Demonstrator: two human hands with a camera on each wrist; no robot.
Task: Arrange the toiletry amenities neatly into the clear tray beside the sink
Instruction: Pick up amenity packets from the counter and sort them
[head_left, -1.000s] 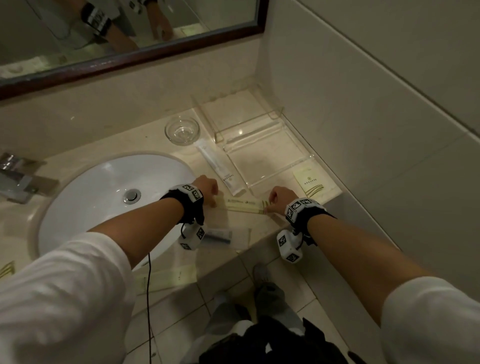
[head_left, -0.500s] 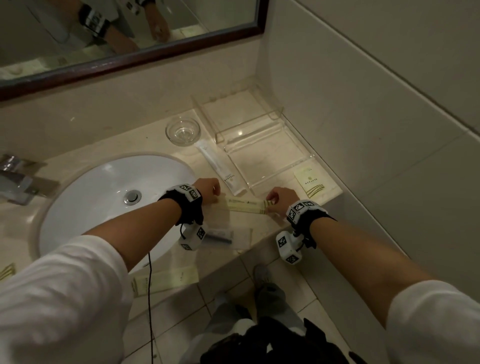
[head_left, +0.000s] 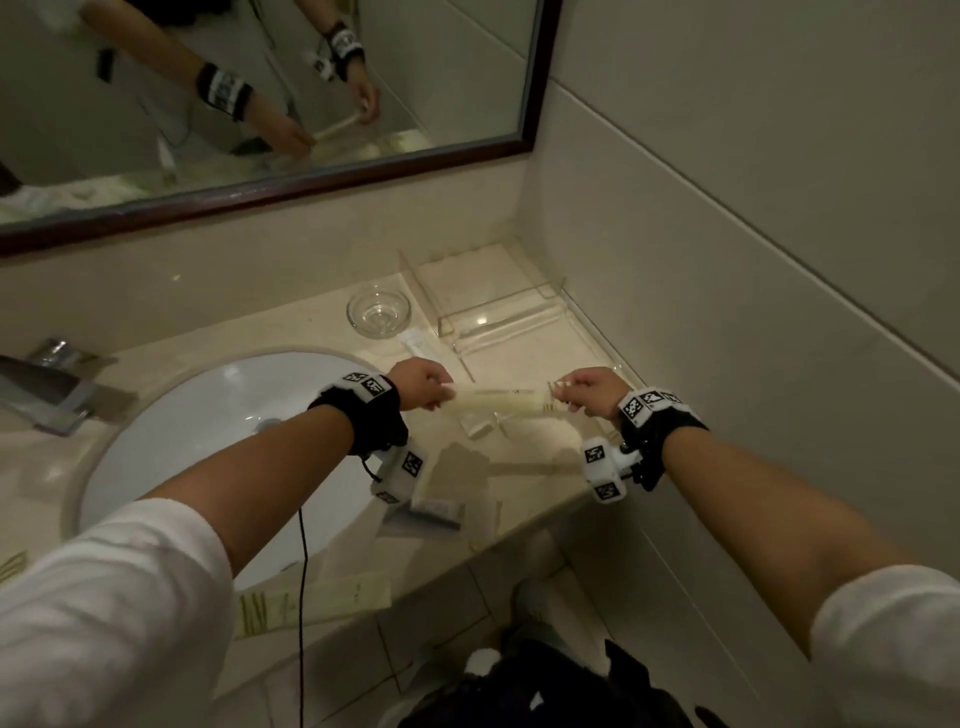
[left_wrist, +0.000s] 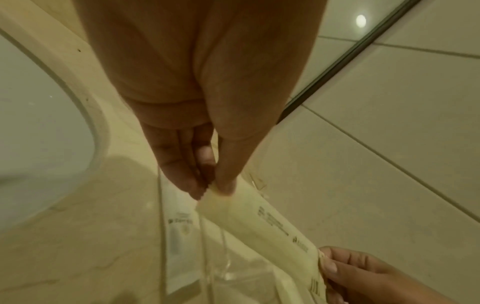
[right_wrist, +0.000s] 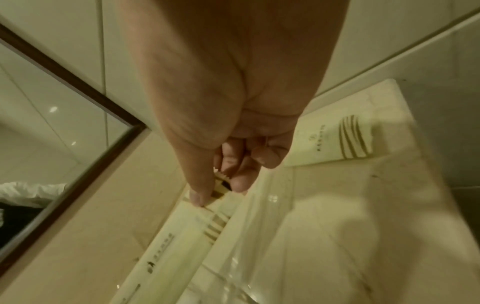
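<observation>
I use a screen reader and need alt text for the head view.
Both hands, the left hand and right hand, pinch the two ends of a long cream packet, holding it level near the clear tray. A white sink lies left, a glass dish behind.

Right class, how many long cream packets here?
2: a held packet pinched between left hand and right hand; a second packet lying at the front edge of the counter. A striped sliver far left may be a third.

Print on the long packet (left_wrist: 262, 226) blurred, white tube (head_left: 415, 343) half hidden.
</observation>
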